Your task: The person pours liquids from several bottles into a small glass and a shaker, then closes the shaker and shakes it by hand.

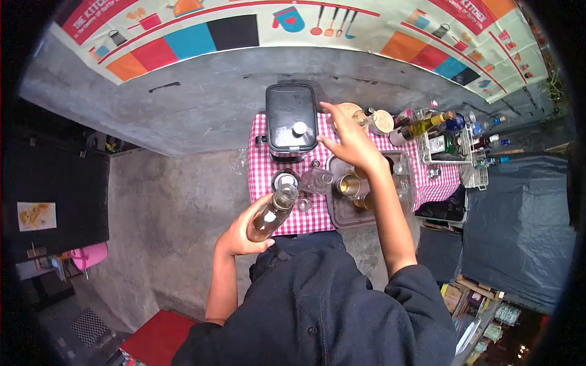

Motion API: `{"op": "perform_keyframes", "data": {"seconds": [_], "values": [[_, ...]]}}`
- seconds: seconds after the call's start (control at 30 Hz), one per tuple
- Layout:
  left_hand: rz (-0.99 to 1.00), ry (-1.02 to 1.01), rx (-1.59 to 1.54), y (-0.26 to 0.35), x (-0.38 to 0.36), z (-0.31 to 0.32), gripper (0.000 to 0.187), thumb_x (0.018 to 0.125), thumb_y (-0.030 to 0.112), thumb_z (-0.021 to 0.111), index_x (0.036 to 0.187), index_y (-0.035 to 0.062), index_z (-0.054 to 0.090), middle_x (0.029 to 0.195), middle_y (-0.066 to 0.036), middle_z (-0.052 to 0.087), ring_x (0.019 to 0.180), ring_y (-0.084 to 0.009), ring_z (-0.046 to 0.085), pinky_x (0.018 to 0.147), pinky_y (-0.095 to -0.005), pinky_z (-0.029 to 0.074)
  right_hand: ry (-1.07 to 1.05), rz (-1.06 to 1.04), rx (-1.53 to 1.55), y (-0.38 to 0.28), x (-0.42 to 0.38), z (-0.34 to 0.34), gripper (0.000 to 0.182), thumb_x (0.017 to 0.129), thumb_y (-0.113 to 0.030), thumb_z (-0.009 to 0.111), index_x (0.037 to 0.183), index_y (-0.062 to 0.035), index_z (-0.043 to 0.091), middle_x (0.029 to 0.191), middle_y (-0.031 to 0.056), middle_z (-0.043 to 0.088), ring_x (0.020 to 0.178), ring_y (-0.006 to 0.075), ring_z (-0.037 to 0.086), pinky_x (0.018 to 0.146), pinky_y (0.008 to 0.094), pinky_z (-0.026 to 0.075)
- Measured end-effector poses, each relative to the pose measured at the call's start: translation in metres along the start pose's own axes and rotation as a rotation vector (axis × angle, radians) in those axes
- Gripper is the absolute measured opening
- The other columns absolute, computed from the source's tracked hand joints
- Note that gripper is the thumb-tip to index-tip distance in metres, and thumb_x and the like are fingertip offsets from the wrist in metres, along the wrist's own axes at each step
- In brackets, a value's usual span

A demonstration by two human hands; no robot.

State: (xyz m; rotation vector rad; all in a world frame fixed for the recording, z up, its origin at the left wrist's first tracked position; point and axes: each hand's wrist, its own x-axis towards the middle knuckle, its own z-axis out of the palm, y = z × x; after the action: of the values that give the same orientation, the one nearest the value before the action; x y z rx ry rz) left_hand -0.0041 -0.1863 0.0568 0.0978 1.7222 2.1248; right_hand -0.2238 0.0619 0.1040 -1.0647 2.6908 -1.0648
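Observation:
My left hand (238, 230) is wrapped round a clear glass bottle (268, 216) that looks brownish inside. The bottle is tilted, its mouth pointing up toward the table. Stretched out over the far side of the table, my right hand (351, 137) holds nothing and has its fingers apart. It is nearest to a black lidded box (290, 116) with a white knob, just right of it. Beyond the bottle's mouth sits a round dark-rimmed container (284, 177), partly hidden. Beside it stand a clear glass decanter (318, 180) and a small glass (304, 204).
A red checked cloth (259, 165) covers the table. At the right, a brown tray (345, 219) holds metal cups (349, 185), partly behind my right forearm. Farther right are a yellow bottle (421, 129) and a white wire rack (448, 160) with several bottles. A grey wall stands behind.

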Motion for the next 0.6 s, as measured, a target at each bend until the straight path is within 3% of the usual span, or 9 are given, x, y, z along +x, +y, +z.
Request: {"op": "perform_keyframes", "data": {"seconds": [0.1,0.2,0.27,0.3,0.33,0.47,0.53,0.6], "values": [[0.106,-0.012,0.085,0.006,0.009,0.015,0.099,0.067,0.009,0.077,0.149,-0.0023,0.023,0.145,-0.016,0.04,0.137,-0.0251,0.037,0.113,-0.0402,0.029,0.072,-0.011,0.131,-0.024,-0.054,-0.026,0.064,0.082,-0.022,0.072,0.135,-0.0017,0.044,0.126,0.0184,0.054,0.113,0.0313,0.055,0.099,0.0388,0.043],[0.129,-0.017,0.12,0.015,0.023,0.044,0.098,0.066,0.006,0.076,0.149,-0.0025,0.024,0.145,-0.016,0.04,0.137,-0.0248,0.037,0.113,-0.0399,0.029,-0.109,0.116,0.463,-0.04,-0.106,-0.037,0.094,0.071,-0.026,0.084,0.145,-0.0035,0.032,0.139,0.0156,0.045,0.126,0.0273,0.049,0.105,0.0406,0.041],[0.144,-0.021,0.107,0.016,0.035,0.067,0.096,0.065,0.003,0.075,0.148,-0.0024,0.026,0.144,-0.016,0.041,0.136,-0.0245,0.038,0.113,-0.0392,0.03,-0.187,0.166,0.519,-0.037,-0.136,-0.033,0.115,0.064,-0.029,0.089,0.151,-0.0054,0.017,0.148,0.0175,0.033,0.132,0.0311,0.043,0.109,0.0444,0.036],[0.134,-0.04,0.125,0.018,0.043,0.079,0.096,0.065,0.003,0.076,0.148,-0.0022,0.027,0.143,-0.016,0.041,0.136,-0.0244,0.039,0.113,-0.0389,0.03,-0.197,0.219,0.711,-0.036,-0.147,-0.029,0.121,0.063,-0.034,0.089,0.151,-0.0026,0.012,0.151,0.0226,0.027,0.139,0.0333,0.033,0.116,0.0446,0.027],[0.12,-0.058,0.143,0.02,0.052,0.092,0.096,0.064,0.003,0.077,0.147,-0.002,0.027,0.143,-0.016,0.042,0.135,-0.0244,0.04,0.113,-0.0386,0.03,-0.201,0.242,0.812,-0.034,-0.158,-0.026,0.123,0.063,-0.034,0.089,0.151,-0.0027,0.009,0.152,0.0225,0.023,0.14,0.0348,0.031,0.116,0.0453,0.026],[0.223,0.074,0.115,-0.015,0.085,0.16,0.097,0.07,0.012,0.082,0.147,-0.0019,0.024,0.143,-0.017,0.039,0.136,-0.0263,0.037,0.112,-0.0387,0.03,-0.228,0.281,0.702,-0.012,-0.202,-0.02,0.13,0.062,-0.036,0.09,0.151,0.0009,0.003,0.154,0.025,0.017,0.144,0.0348,0.023,0.118,0.0426,0.023],[0.175,0.061,-0.157,-0.021,0.103,0.195,0.102,0.074,0.015,0.081,0.149,-0.0023,0.014,0.147,-0.019,0.032,0.14,-0.0268,0.029,0.115,-0.0402,0.024,-0.183,0.291,0.653,-0.002,-0.22,-0.024,0.133,0.061,-0.036,0.091,0.151,0.0015,-0.001,0.155,0.0258,0.016,0.144,0.035,0.022,0.117,0.0424,0.023],[0.167,0.064,-0.08,-0.027,0.118,0.215,0.105,0.074,0.018,0.082,0.15,-0.0023,0.012,0.149,-0.02,0.029,0.142,-0.0276,0.026,0.116,-0.0411,0.023,-0.169,0.292,0.639,0.018,-0.232,-0.028,0.136,0.06,-0.035,0.091,0.151,0.0012,-0.004,0.154,0.0261,0.016,0.144,0.035,0.022,0.117,0.0424,0.024]]}}
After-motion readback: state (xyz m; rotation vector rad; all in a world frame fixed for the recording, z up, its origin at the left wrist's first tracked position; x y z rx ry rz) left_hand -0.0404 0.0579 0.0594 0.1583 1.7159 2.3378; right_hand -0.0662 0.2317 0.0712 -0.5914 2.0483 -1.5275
